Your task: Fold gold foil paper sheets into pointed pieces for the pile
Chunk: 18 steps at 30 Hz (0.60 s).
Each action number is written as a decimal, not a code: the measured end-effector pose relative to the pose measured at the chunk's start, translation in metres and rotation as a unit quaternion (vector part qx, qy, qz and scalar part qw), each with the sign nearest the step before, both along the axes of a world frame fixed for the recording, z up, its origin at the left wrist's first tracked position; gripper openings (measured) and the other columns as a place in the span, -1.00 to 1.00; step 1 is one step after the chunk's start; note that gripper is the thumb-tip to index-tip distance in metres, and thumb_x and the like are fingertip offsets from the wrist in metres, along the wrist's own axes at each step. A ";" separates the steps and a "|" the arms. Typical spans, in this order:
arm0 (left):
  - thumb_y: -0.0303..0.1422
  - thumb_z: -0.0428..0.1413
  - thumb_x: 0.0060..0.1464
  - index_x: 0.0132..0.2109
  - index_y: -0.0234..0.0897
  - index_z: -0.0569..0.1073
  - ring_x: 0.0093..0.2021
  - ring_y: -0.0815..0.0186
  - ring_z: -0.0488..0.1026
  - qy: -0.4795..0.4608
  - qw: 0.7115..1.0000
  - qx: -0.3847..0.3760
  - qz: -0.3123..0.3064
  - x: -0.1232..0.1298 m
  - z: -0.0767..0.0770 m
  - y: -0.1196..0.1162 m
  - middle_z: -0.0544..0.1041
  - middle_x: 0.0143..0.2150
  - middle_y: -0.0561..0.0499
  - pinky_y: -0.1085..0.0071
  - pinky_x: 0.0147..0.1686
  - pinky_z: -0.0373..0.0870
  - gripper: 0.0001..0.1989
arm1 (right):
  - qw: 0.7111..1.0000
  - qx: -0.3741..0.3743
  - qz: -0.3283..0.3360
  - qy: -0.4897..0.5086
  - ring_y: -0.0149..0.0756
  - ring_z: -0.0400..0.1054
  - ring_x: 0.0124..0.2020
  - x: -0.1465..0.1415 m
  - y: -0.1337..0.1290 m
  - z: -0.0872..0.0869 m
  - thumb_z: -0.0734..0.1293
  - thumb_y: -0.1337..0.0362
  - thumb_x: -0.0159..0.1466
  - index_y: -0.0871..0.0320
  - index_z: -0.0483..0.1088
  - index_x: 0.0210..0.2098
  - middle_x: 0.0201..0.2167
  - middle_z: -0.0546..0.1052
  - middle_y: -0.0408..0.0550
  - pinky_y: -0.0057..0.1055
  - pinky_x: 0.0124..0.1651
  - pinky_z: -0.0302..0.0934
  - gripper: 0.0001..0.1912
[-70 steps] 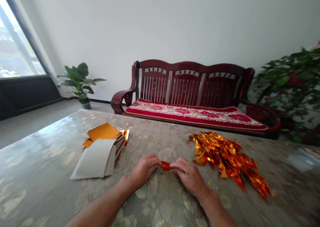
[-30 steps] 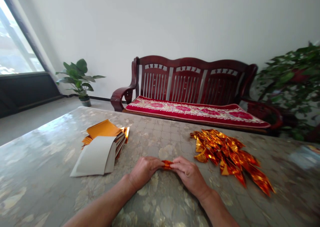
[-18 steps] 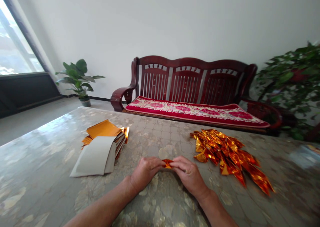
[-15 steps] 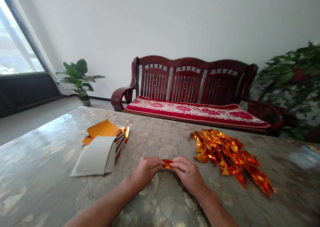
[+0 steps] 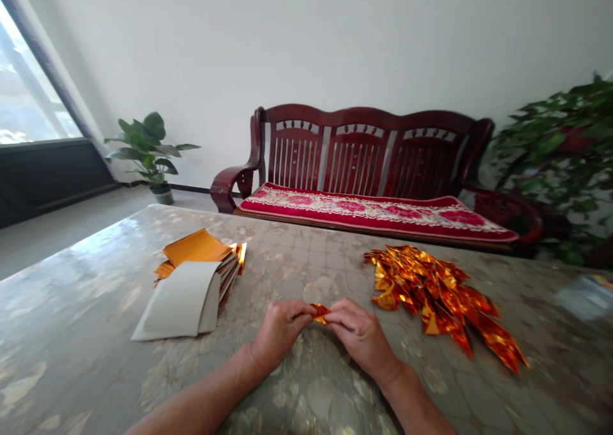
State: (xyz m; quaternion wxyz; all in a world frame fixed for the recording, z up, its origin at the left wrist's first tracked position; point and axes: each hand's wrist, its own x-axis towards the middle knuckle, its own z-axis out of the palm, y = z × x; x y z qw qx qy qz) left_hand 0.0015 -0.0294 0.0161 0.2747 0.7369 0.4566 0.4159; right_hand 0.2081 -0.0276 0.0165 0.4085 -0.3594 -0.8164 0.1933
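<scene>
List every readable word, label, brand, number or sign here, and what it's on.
No text can be read.
Plastic packet at the far right: coloured patch, too blurred to tell if it's print.
Foil piece between left hand and right hand, sheet stack, folded foil pile: no lettering visible.

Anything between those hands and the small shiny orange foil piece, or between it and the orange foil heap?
Nothing visible: the left hand and right hand pinch the small orange foil piece. Between it and the heap of folded orange foil, only the right hand intervenes.
</scene>
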 end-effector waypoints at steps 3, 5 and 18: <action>-0.48 0.16 0.12 -0.22 -0.13 0.64 -0.29 0.34 0.60 0.007 1.000 0.007 -0.016 -0.001 -0.001 0.001 0.67 -0.29 0.10 0.52 -0.20 0.48 -0.81 | 1.000 0.011 -0.005 0.004 -0.37 0.45 -0.26 -0.001 -0.002 0.000 0.31 0.39 0.30 0.05 0.54 -0.22 -0.29 0.53 -0.10 -0.49 -0.19 0.31 -0.83; -0.47 0.16 0.12 -0.22 -0.14 0.64 -0.30 0.34 0.60 0.010 1.000 0.015 -0.024 -0.002 -0.001 0.001 0.67 -0.29 0.09 0.51 -0.22 0.48 -0.82 | 1.000 0.012 -0.007 0.010 -0.37 0.45 -0.26 -0.002 -0.002 0.000 0.30 0.38 0.31 0.05 0.54 -0.23 -0.29 0.53 -0.09 -0.49 -0.20 0.32 -0.83; -0.47 0.13 0.16 -0.20 -0.16 0.61 -0.30 0.38 0.57 0.038 0.997 0.066 -0.032 -0.001 -0.004 -0.006 0.65 -0.30 0.07 0.56 -0.25 0.43 -0.83 | 0.999 0.037 -0.003 0.021 -0.38 0.46 -0.25 -0.007 -0.004 -0.002 0.30 0.37 0.33 0.05 0.53 -0.20 -0.27 0.54 -0.09 -0.49 -0.19 0.35 -0.83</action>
